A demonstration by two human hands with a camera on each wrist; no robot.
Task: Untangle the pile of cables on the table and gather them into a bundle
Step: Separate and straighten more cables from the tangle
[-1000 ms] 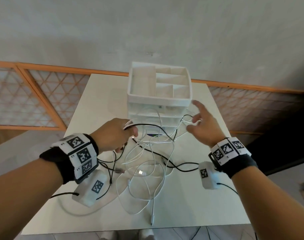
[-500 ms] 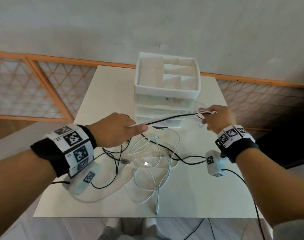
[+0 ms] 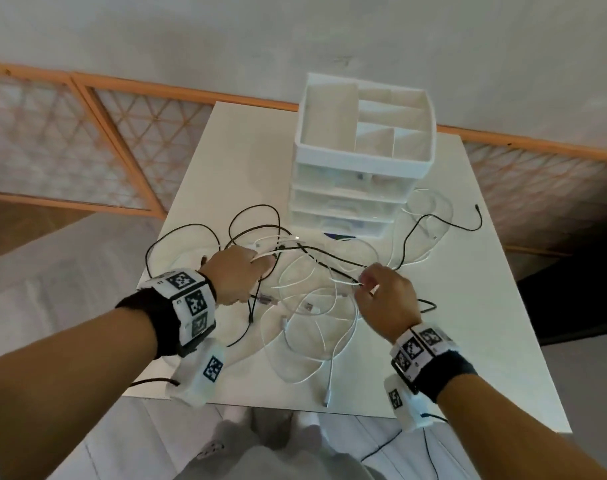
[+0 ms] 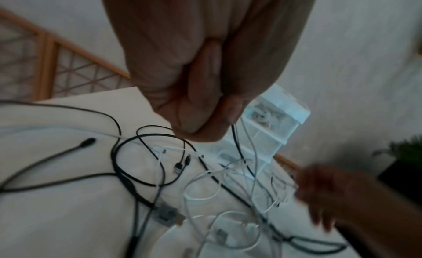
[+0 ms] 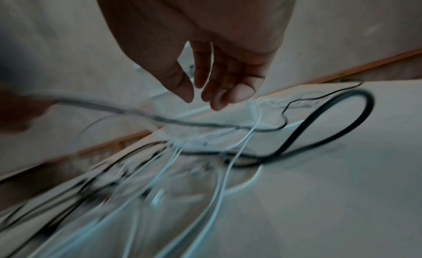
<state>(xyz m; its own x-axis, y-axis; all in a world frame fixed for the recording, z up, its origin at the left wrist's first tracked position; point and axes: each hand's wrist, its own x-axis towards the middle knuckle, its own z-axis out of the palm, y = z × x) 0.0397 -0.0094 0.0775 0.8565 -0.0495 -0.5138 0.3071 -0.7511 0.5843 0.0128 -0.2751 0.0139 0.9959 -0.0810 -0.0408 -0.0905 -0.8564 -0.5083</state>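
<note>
1. Left hand (image 3: 235,274): fingers curled into a fist, gripping a black cable (image 3: 329,258) and a white cable (image 3: 270,253) together; in the left wrist view both strands drop out of the fist beside the thumb.
2. Right hand (image 3: 386,299): held above the pile, thumb and fingers (image 5: 228,92) relaxed and slightly apart in the right wrist view. In the head view fingertips sit at a white strand; whether anything is pinched cannot be told.
3. Black cable: long axis running left to right, from the left fist across to the right hand, raised off the table (image 3: 468,306).
4. Same black strand past the right hand: curving up and right, free plug end (image 3: 478,206) lying near the right table edge, tip pointing away from the person.
5. Pile (image 3: 312,306): tangled between and below both hands, at the near centre of the table.
6. White loops (image 3: 295,358): spread toward the near edge, one connector (image 3: 326,398) lying just at that edge, long axis pointing toward the person.
7. Black loops (image 3: 191,237): arching out to the left of the left hand, reaching the left table edge.
8. Grey USB plug (image 4: 167,214): lying in the pile below the left hand.
9. Drawer unit (image 3: 362,161): white, standing upright at the far side of the table, behind the pile; open divided tray on top.
10. Wall and orange-framed lattice panels (image 3: 122,140): behind the table.
</note>
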